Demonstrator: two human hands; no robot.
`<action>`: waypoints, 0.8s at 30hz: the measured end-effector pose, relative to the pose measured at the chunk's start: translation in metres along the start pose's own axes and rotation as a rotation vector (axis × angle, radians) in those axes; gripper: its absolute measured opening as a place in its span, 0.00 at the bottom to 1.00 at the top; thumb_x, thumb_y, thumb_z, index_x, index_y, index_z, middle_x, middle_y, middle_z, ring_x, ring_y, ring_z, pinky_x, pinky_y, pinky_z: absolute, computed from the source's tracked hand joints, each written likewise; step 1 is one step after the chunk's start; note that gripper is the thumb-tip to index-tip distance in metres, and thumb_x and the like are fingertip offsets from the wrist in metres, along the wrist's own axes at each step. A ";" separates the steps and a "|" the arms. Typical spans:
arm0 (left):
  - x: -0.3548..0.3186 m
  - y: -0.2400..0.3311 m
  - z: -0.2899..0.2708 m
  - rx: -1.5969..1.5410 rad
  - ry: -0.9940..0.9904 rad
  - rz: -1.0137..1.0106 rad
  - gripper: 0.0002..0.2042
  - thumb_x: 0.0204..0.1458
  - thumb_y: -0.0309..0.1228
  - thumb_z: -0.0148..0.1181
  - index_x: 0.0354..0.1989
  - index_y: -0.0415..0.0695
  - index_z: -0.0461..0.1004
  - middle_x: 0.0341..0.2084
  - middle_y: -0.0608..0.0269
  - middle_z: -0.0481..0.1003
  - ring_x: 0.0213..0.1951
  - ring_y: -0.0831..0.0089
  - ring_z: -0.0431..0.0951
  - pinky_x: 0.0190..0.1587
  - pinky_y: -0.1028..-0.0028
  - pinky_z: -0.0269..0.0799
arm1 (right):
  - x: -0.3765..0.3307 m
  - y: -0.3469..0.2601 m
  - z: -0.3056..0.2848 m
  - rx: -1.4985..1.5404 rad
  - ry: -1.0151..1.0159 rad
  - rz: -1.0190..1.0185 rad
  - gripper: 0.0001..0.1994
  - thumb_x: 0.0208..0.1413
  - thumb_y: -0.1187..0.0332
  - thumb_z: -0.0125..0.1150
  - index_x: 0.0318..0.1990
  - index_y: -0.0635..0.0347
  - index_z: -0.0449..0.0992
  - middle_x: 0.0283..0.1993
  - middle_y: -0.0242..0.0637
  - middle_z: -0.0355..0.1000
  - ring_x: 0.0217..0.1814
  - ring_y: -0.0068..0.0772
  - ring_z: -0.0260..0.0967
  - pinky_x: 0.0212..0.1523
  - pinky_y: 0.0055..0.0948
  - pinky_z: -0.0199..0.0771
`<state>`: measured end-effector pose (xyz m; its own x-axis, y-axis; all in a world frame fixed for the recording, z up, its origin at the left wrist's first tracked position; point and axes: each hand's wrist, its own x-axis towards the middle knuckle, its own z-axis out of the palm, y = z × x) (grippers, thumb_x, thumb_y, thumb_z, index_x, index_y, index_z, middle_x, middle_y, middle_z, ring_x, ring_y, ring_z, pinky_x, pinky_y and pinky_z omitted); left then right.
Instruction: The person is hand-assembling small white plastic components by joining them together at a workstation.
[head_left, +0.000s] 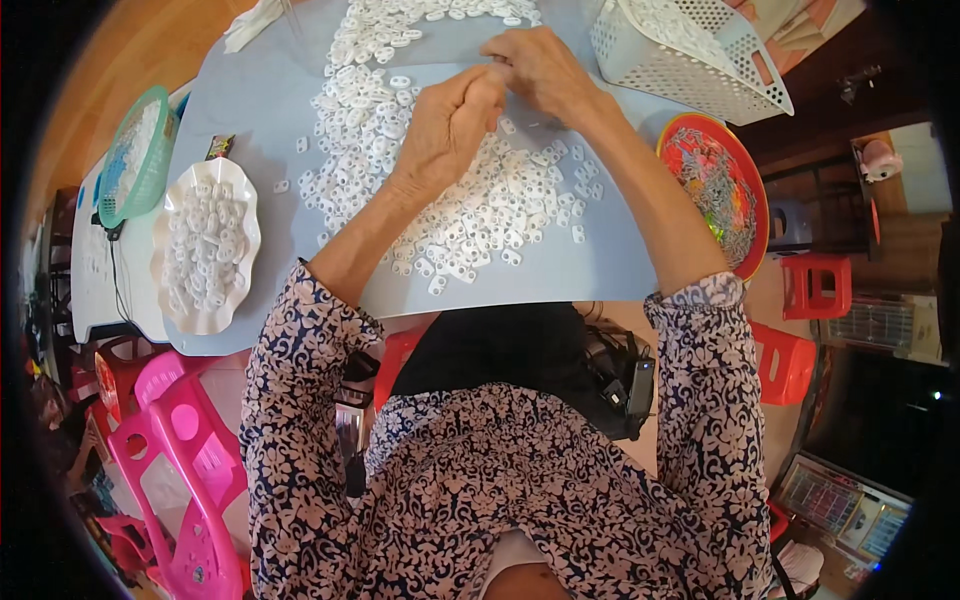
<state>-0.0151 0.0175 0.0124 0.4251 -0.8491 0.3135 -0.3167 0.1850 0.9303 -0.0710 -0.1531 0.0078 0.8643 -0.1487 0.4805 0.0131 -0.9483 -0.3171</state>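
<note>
Left hand [455, 125] and right hand [545, 70] are held right up against each other over the grey-blue table [265, 100]; whatever's pinched there can't be made out. Loads of small white 2-holed pieces [500, 210] are scattered around below. More are piled in a wavy-edged dish [205, 322] at left. Metal bits [700, 170] are heaped in a red bowl [759, 215] at right.

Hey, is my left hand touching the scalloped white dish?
Apart; the head view shows blue-grey tabletop between your left hand and the scalloped dish.
</note>
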 end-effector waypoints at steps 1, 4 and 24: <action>0.001 0.001 -0.003 -0.007 0.035 -0.014 0.17 0.60 0.39 0.41 0.27 0.38 0.68 0.20 0.66 0.66 0.26 0.80 0.65 0.33 0.79 0.62 | 0.002 -0.002 0.002 -0.034 -0.005 -0.028 0.04 0.45 0.73 0.55 0.26 0.66 0.72 0.27 0.50 0.71 0.32 0.52 0.70 0.33 0.41 0.70; 0.003 -0.004 -0.003 -0.061 0.114 -0.006 0.17 0.59 0.39 0.42 0.29 0.37 0.71 0.19 0.67 0.66 0.25 0.80 0.65 0.30 0.79 0.61 | 0.002 -0.008 0.000 -0.059 -0.031 -0.050 0.03 0.43 0.75 0.57 0.24 0.65 0.70 0.25 0.50 0.70 0.32 0.53 0.70 0.32 0.43 0.70; 0.013 -0.014 -0.012 -0.099 0.190 0.031 0.19 0.57 0.41 0.45 0.24 0.37 0.70 0.16 0.67 0.67 0.24 0.80 0.65 0.28 0.79 0.61 | -0.001 -0.025 -0.004 -0.082 -0.101 0.017 0.04 0.42 0.76 0.53 0.21 0.64 0.73 0.23 0.49 0.69 0.28 0.50 0.70 0.29 0.40 0.70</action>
<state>0.0054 0.0102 0.0056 0.5714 -0.7357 0.3637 -0.2509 0.2654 0.9309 -0.0740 -0.1306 0.0184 0.9103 -0.1401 0.3896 -0.0398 -0.9663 -0.2544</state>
